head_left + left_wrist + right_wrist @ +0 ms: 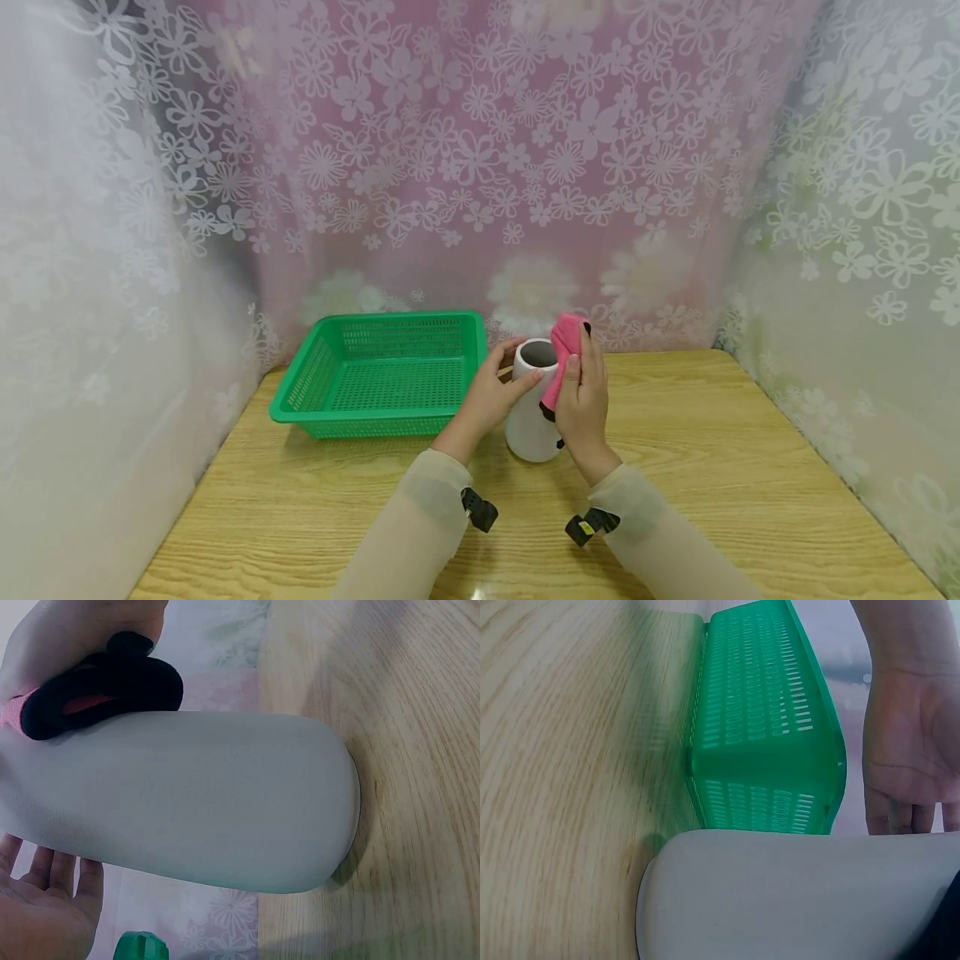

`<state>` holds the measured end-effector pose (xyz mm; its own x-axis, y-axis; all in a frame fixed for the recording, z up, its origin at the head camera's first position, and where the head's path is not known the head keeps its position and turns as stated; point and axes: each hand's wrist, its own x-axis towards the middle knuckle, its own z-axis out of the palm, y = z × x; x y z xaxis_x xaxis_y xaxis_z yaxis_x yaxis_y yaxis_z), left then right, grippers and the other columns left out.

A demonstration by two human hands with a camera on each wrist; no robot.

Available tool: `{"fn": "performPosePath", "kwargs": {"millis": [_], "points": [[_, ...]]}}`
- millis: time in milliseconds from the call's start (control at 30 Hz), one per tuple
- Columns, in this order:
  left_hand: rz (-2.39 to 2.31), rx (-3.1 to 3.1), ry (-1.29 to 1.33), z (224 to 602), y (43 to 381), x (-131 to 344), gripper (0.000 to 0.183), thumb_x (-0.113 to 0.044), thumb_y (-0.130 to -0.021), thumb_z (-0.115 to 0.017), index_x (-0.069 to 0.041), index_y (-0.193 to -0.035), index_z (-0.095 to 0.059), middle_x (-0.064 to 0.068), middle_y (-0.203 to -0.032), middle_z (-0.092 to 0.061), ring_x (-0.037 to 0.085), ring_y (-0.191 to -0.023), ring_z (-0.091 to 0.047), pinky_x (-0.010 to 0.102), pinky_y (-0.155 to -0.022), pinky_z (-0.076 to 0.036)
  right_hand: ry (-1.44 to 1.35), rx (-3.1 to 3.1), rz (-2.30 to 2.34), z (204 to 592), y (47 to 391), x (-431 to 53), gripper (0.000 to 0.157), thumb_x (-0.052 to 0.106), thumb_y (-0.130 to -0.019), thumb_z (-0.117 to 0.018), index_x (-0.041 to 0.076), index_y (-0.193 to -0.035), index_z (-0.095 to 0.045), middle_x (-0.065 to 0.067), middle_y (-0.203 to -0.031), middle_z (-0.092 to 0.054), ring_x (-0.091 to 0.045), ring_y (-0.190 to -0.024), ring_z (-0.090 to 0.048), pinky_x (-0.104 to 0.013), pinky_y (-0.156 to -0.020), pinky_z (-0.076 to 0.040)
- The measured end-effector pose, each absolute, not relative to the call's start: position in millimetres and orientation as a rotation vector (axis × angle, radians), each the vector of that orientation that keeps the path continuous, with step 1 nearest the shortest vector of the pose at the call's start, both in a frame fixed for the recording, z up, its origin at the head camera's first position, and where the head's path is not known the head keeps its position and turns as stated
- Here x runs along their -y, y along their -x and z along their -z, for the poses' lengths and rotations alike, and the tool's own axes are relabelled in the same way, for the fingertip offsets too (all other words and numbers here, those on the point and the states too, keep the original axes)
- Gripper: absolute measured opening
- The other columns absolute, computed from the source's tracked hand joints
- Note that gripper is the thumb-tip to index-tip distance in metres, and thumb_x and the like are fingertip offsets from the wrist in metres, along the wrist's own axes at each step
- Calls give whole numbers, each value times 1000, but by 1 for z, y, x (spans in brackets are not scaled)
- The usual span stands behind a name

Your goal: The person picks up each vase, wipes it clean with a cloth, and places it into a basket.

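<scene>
A white vase (534, 425) with a round open mouth stands upright on the wooden table. My left hand (491, 392) holds it near the top, thumb in front and fingers around the far side. Against the vase's right side, my right hand (583, 404) grips a folded pink cloth (567, 342) with black edging. In the left wrist view, a black looped edge of the cloth (112, 690) lies along the vase wall (225, 802). The left hand (915, 742) also shows in the right wrist view, its fingertips hidden behind the vase.
A green plastic basket (375, 417) with slotted walls sits to the left of the vase, close to the left forearm. Flowered curtains (480, 167) hang behind the table (712, 483) and on both sides.
</scene>
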<state>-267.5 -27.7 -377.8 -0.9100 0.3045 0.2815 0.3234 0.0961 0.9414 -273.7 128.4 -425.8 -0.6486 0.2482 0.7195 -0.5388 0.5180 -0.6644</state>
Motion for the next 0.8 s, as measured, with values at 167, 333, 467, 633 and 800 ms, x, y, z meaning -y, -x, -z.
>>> {"fn": "performPosePath", "kwargs": {"millis": [167, 333, 467, 633, 800], "points": [[1994, 2308, 664, 377, 267, 27, 60, -17, -96, -70, -4, -148, -43, 20, -139, -51, 34, -130, -48, 51, -111, -38, -222, 1947, -1240, 427, 274, -129, 48, 19, -110, -38, 14, -157, -34, -14, -155, -40, -35, -137, -41, -61, -107, -36], [1996, 2308, 660, 378, 267, 27, 61, -17, -95, -71, -5, -149, -43, 21, -139, -51, 35, -131, -48, 51, -112, -38, -168, 1986, -1302, 431, 273, -132, 47, 23, -111, -35, 10, -155, -37, -16, -150, -44, -35, -136, -43, -59, -109, -35], [2008, 2311, 646, 378, 268, 27, 62, -18, -95, -71, -5, -149, -43, 20, -139, -51, 35, -131, -49, 50, -111, -39, -69, 2078, -1387, 438, 271, -134, 47, 26, -111, -34, 7, -154, -39, -20, -147, -47, -38, -133, -45, -58, -109, -35], [2023, 2318, 636, 378, 268, 27, 63, -20, -95, -71, -6, -150, -42, 18, -140, -51, 35, -132, -49, 49, -110, -40, 4, 2163, -1463, 446, 271, -138, 49, 31, -111, -32, 8, -154, -40, -19, -150, -45, -37, -136, -43, -57, -112, -33], [2024, 2323, 638, 377, 268, 28, 65, -21, -95, -71, -5, -150, -41, 18, -140, -51, 35, -132, -48, 48, -111, -40, 35, 2222, -1510, 450, 272, -141, 53, 37, -111, -30, 10, -155, -37, -17, -153, -42, -36, -139, -40, -57, -114, -31]]}}
